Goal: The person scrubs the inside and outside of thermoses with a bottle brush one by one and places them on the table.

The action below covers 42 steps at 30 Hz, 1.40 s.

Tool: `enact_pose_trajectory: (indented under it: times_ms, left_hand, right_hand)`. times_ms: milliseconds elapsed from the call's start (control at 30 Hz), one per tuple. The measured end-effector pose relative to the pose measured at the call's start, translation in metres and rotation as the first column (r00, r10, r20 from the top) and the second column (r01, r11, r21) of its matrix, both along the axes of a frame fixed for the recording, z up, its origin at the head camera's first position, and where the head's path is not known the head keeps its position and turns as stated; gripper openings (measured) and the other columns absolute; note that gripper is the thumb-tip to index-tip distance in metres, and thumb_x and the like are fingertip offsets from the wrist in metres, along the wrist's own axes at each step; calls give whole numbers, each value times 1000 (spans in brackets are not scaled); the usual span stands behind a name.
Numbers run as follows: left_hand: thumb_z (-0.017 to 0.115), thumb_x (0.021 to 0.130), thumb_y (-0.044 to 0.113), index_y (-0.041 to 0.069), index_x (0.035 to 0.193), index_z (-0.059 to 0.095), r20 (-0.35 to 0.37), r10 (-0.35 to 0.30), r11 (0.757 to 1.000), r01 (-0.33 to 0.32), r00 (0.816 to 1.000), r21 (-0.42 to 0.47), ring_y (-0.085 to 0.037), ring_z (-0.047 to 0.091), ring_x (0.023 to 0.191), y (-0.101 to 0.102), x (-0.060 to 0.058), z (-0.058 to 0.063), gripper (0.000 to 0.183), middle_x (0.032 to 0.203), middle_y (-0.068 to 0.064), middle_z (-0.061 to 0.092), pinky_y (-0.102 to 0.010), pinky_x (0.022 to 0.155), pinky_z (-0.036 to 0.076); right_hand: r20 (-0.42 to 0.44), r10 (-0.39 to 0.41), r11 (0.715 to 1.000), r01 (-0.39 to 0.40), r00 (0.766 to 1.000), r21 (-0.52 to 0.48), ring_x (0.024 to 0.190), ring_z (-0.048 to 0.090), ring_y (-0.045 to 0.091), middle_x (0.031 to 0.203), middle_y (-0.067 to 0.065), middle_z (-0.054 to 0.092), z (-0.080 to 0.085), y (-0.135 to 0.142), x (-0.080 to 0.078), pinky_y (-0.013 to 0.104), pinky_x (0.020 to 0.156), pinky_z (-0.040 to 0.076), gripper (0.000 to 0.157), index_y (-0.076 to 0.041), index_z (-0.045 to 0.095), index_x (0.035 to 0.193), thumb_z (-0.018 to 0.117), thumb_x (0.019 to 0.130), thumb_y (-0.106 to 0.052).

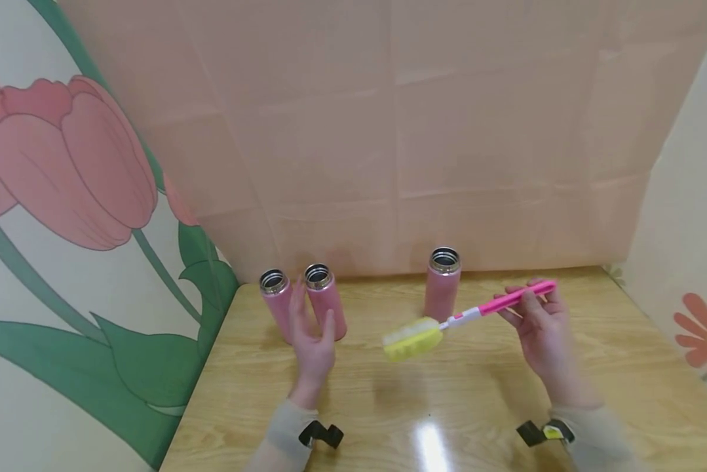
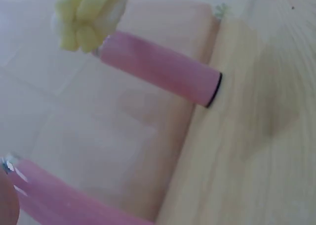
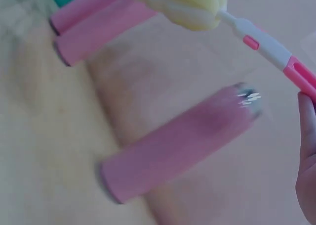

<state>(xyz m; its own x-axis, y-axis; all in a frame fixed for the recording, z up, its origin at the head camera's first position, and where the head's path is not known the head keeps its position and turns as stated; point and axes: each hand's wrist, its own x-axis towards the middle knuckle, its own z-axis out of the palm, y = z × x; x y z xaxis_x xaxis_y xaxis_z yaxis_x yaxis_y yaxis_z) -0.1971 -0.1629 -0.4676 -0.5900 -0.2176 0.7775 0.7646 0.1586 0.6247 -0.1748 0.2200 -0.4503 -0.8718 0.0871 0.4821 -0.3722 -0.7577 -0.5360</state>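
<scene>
A bottle brush with a pink-and-white handle (image 1: 506,302) and a yellow-and-white sponge head (image 1: 413,338) is in my right hand (image 1: 543,334). Fingers and thumb pinch the handle's pink end, and the head points left over the table. My left hand (image 1: 313,351) is up at two open pink bottles on the left, fingers extended and thumb spread apart. It overlaps the left bottle (image 1: 278,307) and the bottle beside it (image 1: 327,305). A third uncapped pink bottle (image 1: 441,292) stands upright behind the brush; the right wrist view shows it large (image 3: 177,143).
The wooden table (image 1: 377,419) reaches back to a pinkish-beige sheet (image 1: 388,164) hanging behind the bottles. To the left is a wall with painted tulips (image 1: 64,157); a pale wall with a painted red flower (image 1: 704,334) stands on the right.
</scene>
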Motion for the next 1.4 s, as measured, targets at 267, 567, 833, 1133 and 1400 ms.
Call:
enact_pose_trajectory:
  times_ms: [267,567,833,1133,1400]
  left_hand:
    - [65,84,-21,-9,151,47,-271,-201,970,152,941,-190,-39,40,152,32,-19,24,70,158,-29,46,-51,126,32]
    - [77,97,8,15,169,31,308,-317,915,374,897,-148,-21,33,158,81,-51,26,86,171,-4,38,-45,129,25]
    - [93,87,31,25,170,31,628,-269,894,432,730,-119,-11,36,154,132,-75,10,103,168,13,40,-42,128,28]
    - [92,86,15,15,150,60,570,-330,920,392,753,16,-5,59,132,159,-78,-14,72,144,10,65,-32,116,46]
    - [94,82,8,19,146,64,533,-339,933,352,775,80,-10,63,129,169,-79,-23,72,139,8,69,-34,112,50]
  right_hand:
    - [-37,-93,987,87,995,-138,98,77,42,109,29,74,65,23,-11,53,88,61,14,6,53,120,43,109,8]
    - [58,-357,921,362,932,-144,88,77,40,99,28,70,131,35,-27,52,80,61,22,6,54,118,67,100,2]
    - [-151,-578,755,596,802,275,94,76,30,101,23,73,169,24,-42,34,83,63,24,9,62,117,74,98,-1]
    - [-478,-626,245,737,616,630,84,75,4,97,-10,75,191,-8,-49,14,76,58,22,11,63,119,70,100,4]
    - [-472,-576,109,635,667,765,77,70,-8,95,4,75,214,-20,-52,10,68,56,19,4,64,117,70,102,-7]
